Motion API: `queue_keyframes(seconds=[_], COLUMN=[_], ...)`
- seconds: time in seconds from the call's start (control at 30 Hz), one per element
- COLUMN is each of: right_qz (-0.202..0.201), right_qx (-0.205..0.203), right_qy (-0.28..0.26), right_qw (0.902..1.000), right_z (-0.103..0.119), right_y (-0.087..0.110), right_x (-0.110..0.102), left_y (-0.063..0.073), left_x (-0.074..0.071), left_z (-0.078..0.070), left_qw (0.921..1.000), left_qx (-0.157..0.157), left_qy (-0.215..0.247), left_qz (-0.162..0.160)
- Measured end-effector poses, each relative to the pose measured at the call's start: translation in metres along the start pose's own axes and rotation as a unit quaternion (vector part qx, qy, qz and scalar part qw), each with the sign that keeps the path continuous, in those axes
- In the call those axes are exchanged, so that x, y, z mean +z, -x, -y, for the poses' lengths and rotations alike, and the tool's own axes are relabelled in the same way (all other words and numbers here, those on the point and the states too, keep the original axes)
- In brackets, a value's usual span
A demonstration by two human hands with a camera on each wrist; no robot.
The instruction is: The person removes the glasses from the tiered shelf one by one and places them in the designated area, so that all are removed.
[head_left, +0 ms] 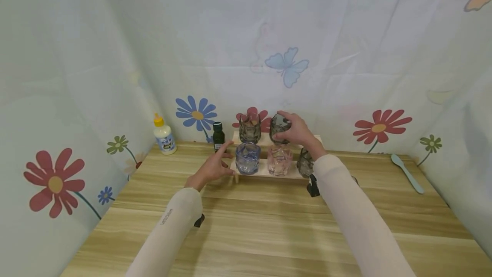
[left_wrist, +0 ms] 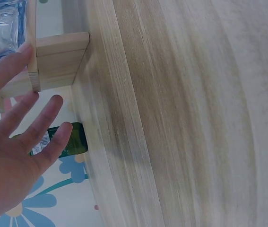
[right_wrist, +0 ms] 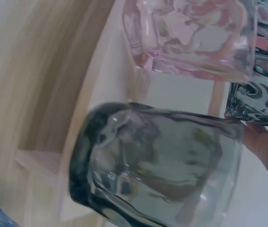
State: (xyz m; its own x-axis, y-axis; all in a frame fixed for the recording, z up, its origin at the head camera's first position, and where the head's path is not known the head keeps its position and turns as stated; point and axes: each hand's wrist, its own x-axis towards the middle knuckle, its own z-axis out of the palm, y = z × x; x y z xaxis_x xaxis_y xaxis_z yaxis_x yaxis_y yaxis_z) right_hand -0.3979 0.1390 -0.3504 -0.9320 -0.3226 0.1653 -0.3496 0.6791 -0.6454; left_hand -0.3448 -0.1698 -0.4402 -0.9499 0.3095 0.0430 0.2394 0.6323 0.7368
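A small two-tier wooden rack (head_left: 265,173) holds several faceted glasses. My right hand (head_left: 296,131) grips a dark grey glass (head_left: 277,128) at the right of the upper tier, fingers and thumb on opposite sides. Another grey glass (head_left: 250,131) stands to its left. On the lower tier are a blue glass (head_left: 247,161), a pink glass (head_left: 279,161) and a smoky grey glass (right_wrist: 157,165), which my right arm partly covers in the head view. My left hand (left_wrist: 18,137), fingers spread and fairly straight, touches the rack's left end with thumb and forefinger tips.
A dark green bottle (head_left: 218,137) stands behind my left hand. Further left is a white bottle (head_left: 165,138) with a yellow cap. A pale blue spoon (head_left: 407,173) lies on the right of the wooden table (head_left: 253,234). A flowered curtain (head_left: 238,33) hangs behind.
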Motion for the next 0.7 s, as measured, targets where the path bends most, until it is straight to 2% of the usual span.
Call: queue_keyframes(seconds=[0.4,0.7], right_qz=[-0.015,-0.028], right_qx=[-0.016,-0.021], right_qy=[0.012,0.03], right_qw=[0.9997,0.999], right_z=[0.004,-0.008], right_y=[0.017,0.04], right_x=[-0.031,-0.057], left_y=[0.0,-0.001], left_x=[0.001,0.001], left_z=[0.0,0.001], left_qw=[1.0,1.0], left_qx=[0.005,-0.002], left_qy=[0.008,0.001], left_qz=[0.001,-0.003])
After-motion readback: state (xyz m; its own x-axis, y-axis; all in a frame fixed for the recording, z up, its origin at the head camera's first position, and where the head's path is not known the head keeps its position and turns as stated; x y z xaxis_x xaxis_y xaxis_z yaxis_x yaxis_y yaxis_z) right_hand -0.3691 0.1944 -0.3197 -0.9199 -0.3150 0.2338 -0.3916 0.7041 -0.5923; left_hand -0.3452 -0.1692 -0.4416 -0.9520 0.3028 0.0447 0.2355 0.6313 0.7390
